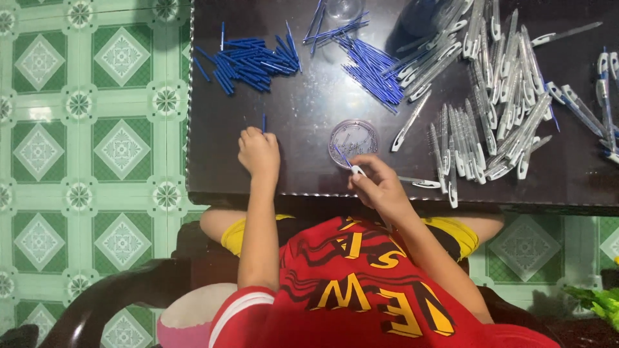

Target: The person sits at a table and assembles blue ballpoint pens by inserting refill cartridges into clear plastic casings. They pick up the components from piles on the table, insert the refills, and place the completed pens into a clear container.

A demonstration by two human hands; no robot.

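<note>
My left hand [258,152] rests on the dark table [303,116], fingers curled around a short blue pen part [264,122] that sticks up from it. My right hand [377,182] holds a clear pen barrel [356,170] with a blue refill in it, just below a small round clear dish [353,139]. A second clear barrel [418,182] lies just right of that hand.
A pile of short blue pen parts [248,63] lies at the back left, and blue refills [373,69] fan out at the back middle. Many clear pen barrels [490,103] cover the right side. A clear glass [343,8] stands at the far edge. Green patterned floor tiles [97,148] lie left.
</note>
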